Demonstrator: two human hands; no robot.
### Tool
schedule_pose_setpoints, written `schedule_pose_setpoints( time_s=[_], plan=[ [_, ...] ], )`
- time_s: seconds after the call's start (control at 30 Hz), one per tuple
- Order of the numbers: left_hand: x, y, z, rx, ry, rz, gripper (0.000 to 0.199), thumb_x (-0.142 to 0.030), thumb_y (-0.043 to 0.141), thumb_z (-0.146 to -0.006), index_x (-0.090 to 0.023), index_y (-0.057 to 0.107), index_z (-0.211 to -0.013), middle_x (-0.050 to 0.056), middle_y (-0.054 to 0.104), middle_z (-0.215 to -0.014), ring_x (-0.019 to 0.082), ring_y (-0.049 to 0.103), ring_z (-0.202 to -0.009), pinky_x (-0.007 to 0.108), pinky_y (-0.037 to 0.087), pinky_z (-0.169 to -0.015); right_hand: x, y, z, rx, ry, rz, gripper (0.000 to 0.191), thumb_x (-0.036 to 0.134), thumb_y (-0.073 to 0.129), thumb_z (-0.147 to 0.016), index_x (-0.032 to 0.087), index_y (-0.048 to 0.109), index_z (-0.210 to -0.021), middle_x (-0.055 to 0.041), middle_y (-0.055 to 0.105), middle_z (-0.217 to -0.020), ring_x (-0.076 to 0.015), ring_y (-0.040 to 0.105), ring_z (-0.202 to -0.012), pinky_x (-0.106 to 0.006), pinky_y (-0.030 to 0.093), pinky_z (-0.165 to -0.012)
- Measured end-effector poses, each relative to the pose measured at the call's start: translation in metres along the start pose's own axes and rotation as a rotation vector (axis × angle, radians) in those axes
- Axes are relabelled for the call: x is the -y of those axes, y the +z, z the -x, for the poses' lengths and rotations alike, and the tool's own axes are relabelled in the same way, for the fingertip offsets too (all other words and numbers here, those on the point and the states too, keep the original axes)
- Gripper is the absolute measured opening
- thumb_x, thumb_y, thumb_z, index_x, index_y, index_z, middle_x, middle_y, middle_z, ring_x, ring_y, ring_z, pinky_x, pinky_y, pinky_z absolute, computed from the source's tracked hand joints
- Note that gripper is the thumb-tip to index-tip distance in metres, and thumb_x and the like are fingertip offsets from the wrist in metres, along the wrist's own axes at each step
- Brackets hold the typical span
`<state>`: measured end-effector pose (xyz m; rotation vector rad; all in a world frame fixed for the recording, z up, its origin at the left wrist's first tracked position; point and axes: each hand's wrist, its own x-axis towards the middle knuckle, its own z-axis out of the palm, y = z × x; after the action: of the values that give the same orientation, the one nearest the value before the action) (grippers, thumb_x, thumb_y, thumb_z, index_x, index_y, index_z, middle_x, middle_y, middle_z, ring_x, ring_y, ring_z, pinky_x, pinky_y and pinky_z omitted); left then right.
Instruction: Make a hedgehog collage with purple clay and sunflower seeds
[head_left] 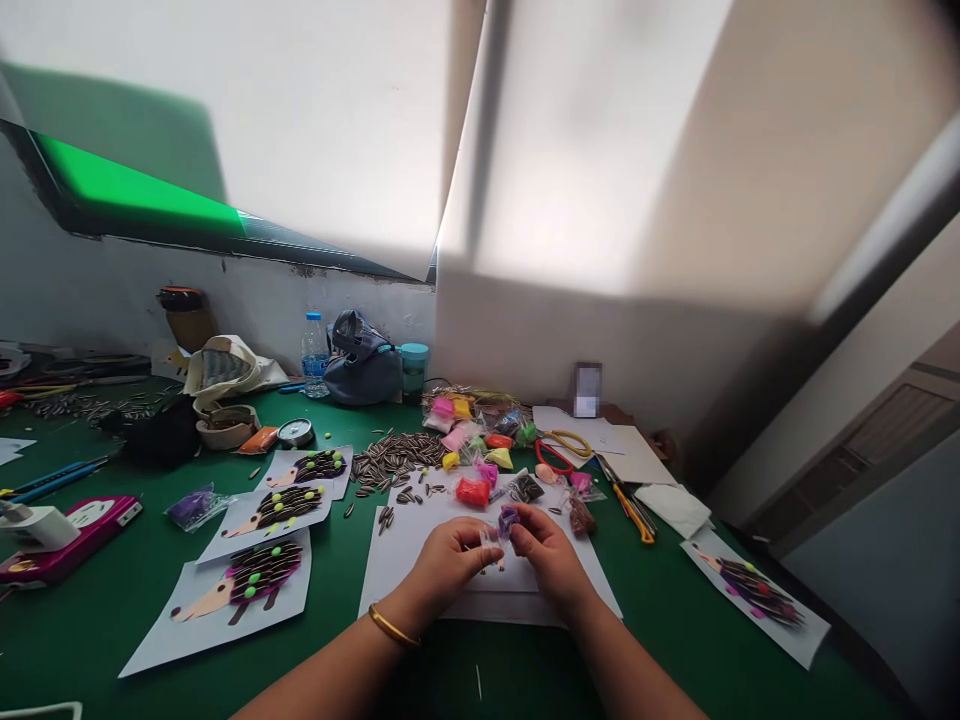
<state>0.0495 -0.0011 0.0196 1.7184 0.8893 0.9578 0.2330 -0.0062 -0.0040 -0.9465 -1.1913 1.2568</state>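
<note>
Over a sheet of white paper (397,560), my left hand (451,560) pinches a clear plastic bag (489,537). My right hand (553,560) has its fingers closed on a lump of purple modelling clay (508,519) at the bag's other side. Whether the clay is still partly inside the plastic is too small to tell. Small drawn or clay feet show on the paper below, mostly hidden by my hands. Just beyond lie a bag of red clay (472,491), a black clay bag (525,487) and a brown clay bag (581,516).
Striped sunflower seeds (397,457) are heaped behind the paper. Hedgehog pictures (255,580) lie at left, another hedgehog picture (757,590) at right. Scissors (553,458), a utility knife (637,515), tissue (675,508), a purple clay bag (196,507) and a toothpick (478,682) surround them.
</note>
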Motion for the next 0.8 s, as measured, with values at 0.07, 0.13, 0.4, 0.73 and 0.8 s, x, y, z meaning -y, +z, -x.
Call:
schedule_pose_setpoints(
  time_s=[0.07, 0.13, 0.4, 0.73, 0.8],
  plan=[
    [0.002, 0.001, 0.000, -0.015, 0.000, -0.033, 0.023, -0.042, 0.070, -0.077, -0.020, 0.078, -0.076, 0.005, 0.072, -0.088, 0.023, 0.062, -0.088, 0.028, 0.047, -0.082, 0.002, 0.002, 0.000, -0.004, 0.010, 0.007, 0.033, 0.046, 0.077, -0.073, 0.020, 0.065, -0.090, 0.0007, 0.057, -0.074, -0.0125, 0.046, -0.064, -0.025, 0.039, -0.060],
    [0.005, 0.001, 0.000, -0.024, 0.002, -0.049, 0.021, -0.042, 0.071, -0.076, -0.021, 0.079, -0.077, 0.005, 0.072, -0.088, 0.024, 0.063, -0.089, 0.028, 0.047, -0.082, 0.003, 0.003, 0.001, -0.024, -0.001, 0.008, 0.031, 0.045, 0.077, -0.073, 0.020, 0.062, -0.080, 0.0020, 0.055, -0.069, -0.0119, 0.044, -0.062, -0.025, 0.037, -0.059],
    [0.008, -0.007, -0.002, -0.098, 0.037, -0.142, 0.022, -0.041, 0.072, -0.077, -0.022, 0.079, -0.086, 0.005, 0.073, -0.091, 0.023, 0.064, -0.087, 0.029, 0.049, -0.080, -0.007, -0.003, -0.001, 0.000, -0.009, -0.104, 0.043, 0.056, 0.068, -0.079, 0.022, 0.064, -0.106, -0.0004, 0.059, -0.075, -0.0136, 0.049, -0.065, -0.027, 0.039, -0.064],
    [0.006, -0.008, 0.002, -0.192, 0.135, -0.269, 0.030, -0.032, 0.076, -0.076, -0.027, 0.076, -0.105, 0.006, 0.074, -0.107, 0.026, 0.065, -0.104, 0.036, 0.050, -0.094, -0.006, -0.004, -0.003, -0.039, 0.021, 0.049, 0.034, 0.049, 0.074, -0.075, 0.019, 0.065, -0.087, 0.0006, 0.060, -0.074, -0.0132, 0.052, -0.066, -0.027, 0.042, -0.064],
    [0.007, -0.007, 0.002, -0.180, 0.123, -0.267, 0.030, -0.032, 0.076, -0.076, -0.027, 0.076, -0.105, 0.006, 0.074, -0.108, 0.026, 0.065, -0.103, 0.037, 0.050, -0.093, -0.003, -0.001, -0.002, -0.021, 0.022, 0.065, 0.033, 0.049, 0.075, -0.074, 0.019, 0.063, -0.082, 0.0014, 0.059, -0.069, -0.0131, 0.052, -0.063, -0.027, 0.043, -0.061]
  ],
)
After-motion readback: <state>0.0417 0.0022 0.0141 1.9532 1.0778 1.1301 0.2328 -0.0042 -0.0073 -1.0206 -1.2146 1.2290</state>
